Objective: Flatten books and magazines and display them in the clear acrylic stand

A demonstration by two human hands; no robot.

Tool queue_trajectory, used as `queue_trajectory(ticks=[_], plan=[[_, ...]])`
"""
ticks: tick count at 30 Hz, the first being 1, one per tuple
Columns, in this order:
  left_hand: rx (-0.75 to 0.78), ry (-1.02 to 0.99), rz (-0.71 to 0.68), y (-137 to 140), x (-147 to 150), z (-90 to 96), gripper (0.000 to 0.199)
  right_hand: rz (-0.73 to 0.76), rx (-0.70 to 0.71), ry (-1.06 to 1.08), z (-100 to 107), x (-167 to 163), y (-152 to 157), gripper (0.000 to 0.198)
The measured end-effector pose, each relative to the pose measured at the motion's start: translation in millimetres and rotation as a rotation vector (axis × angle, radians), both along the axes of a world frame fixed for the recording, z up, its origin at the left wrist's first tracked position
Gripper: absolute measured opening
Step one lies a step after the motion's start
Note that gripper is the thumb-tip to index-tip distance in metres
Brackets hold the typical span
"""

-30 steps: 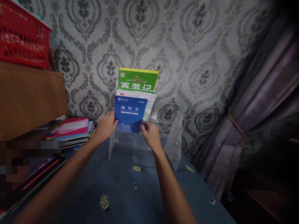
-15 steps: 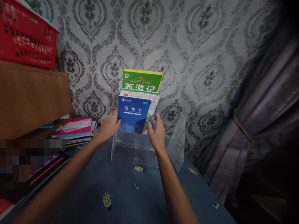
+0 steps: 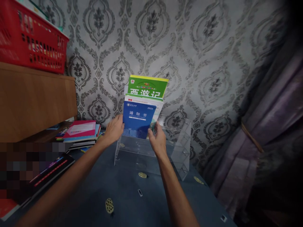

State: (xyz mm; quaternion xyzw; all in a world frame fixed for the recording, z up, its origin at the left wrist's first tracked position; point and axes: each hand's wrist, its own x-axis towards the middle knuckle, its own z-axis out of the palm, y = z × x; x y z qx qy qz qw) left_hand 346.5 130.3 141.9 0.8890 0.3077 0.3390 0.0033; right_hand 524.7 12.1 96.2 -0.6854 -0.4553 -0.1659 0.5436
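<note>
The left hand (image 3: 114, 129) is clamped on the left edge of a blue booklet (image 3: 137, 124), its thumb in front and its other fingers mostly hidden. The right hand (image 3: 158, 138) has its thumb at the booklet's lower right edge and its fingers beside the books behind; I cannot tell whether it grips. The two hands are apart, with the booklet between them.

The booklet stands nearly upright at the left part of a clear tiered rack (image 3: 181, 154); whether its lower edge rests in a slot is unclear. Just behind it stands a white book (image 3: 159, 104), and farther back a taller green book (image 3: 148, 86) with a yellow top edge.

The rack sits toward the far side of a dark blue worktop (image 3: 127, 195) printed with spotted yellow shapes. To the left lies a pile of books (image 3: 80, 129), pink on top, near a wooden cabinet (image 3: 35, 104) bearing a red basket (image 3: 35, 42). Patterned wallpaper (image 3: 213, 47) covers the far wall; a tied purplish curtain (image 3: 251, 160) hangs at the right.
</note>
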Motion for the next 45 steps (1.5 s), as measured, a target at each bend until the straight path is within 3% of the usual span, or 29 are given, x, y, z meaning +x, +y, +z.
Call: queue_trajectory(ticks=[10, 14, 17, 20, 25, 27, 29, 32, 35, 39, 45], plan=[[-0.049, -0.012, -0.058, 2.6, -3.1, 1.3, 0.039, 0.035, 0.016, 0.034, 6.5, -5.4, -2.7, 0.069], [-0.051, -0.077, -0.077, 6.2, -13.6, -23.0, 0.049, 0.045, 0.017, 0.005, 2.2, 1.6, -0.2, 0.066], [-0.022, -0.088, -0.038, 9.0, -41.2, -56.0, 0.050, -0.042, 0.092, -0.048, -1.6, 4.8, 1.7, 0.071], [0.029, 0.003, 0.096, 13.1, -83.5, -81.5, 0.046, -0.119, 0.187, -0.162, 4.2, -6.9, -2.1, 0.069], [-0.011, 0.246, 0.403, 21.9, -159.6, -94.6, 0.047, -0.006, 0.291, -0.271, 25.3, -74.5, -15.1, 0.054], [-0.070, 0.300, 0.495, 24.4, -187.5, -100.0, 0.054, 0.118, 0.216, -0.273, 21.2, -111.0, -15.2, 0.047], [-0.160, 0.340, 0.573, 26.7, -211.7, -107.9, 0.060, 0.334, -0.011, -0.313, 3.8, -146.0, -13.4, 0.045], [-0.289, 0.395, 0.627, 30.5, -236.5, -118.9, 0.070, 0.638, -0.426, -0.469, -41.0, -188.9, -17.0, 0.046], [-0.344, 0.438, 0.609, 33.5, -246.3, -123.0, 0.080, 0.747, -0.708, -0.578, -86.6, -214.8, -33.4, 0.049], [-0.350, 0.463, 0.582, 33.7, -249.0, -123.6, 0.090, 0.757, -0.737, -0.581, -117.2, -224.5, -58.2, 0.043], [-0.336, 0.556, 0.538, 25.6, -250.8, -124.8, 0.093, 0.745, -0.697, -0.562, -119.2, -223.3, -64.3, 0.039]])
